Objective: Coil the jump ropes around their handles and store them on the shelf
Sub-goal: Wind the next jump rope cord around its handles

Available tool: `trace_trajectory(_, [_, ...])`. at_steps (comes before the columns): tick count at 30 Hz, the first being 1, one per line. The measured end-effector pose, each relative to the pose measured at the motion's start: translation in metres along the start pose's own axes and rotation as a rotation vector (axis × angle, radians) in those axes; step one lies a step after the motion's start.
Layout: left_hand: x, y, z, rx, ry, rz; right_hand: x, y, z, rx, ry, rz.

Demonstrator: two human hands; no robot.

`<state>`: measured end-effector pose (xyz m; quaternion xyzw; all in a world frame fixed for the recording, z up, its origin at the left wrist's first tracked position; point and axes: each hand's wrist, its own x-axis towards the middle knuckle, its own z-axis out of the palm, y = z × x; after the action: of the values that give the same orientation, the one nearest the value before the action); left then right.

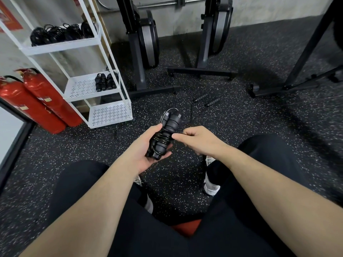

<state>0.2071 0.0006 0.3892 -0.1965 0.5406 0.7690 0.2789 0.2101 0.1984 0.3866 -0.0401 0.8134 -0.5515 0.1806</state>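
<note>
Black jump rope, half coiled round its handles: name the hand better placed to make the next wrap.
Probably the right hand: it pinches the loose black cord beside the black jump rope bundle, while the left hand grips the handles.

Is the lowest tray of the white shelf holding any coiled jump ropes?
No, the lowest tray shows only bare perforated metal.

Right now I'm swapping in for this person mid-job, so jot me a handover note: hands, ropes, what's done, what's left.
Left hand grips the paired black handles with rope partly coiled round them. Right hand pinches the loose black cord.
Done: coiled ropes on the white metal shelf's top tier and middle tier.
Left: finish this coil and shelve it, then the uncoiled rope with two black handles on the floor.
</note>
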Motion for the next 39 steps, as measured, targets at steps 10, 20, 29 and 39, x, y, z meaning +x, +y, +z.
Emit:
trace_trajectory(10, [-0.002, 0.013, -0.005, -0.124, 0.016, 0.032, 0.0, 0.004, -0.009, 0.084, -0.066, -0.018])
trace_trajectory(20, [-0.008, 0.027, -0.031, -0.464, -0.081, -0.028, 0.002, 0.013, -0.023, 0.201, -0.268, 0.041])
trace_trajectory(29, [-0.012, 0.025, -0.031, -0.314, -0.285, -0.047, 0.009, 0.017, -0.016, 0.061, -0.129, 0.166])
trace_trajectory(39, [-0.019, 0.018, -0.001, 0.389, -0.316, -0.115, 0.011, 0.019, -0.016, 0.086, -0.017, 0.257])
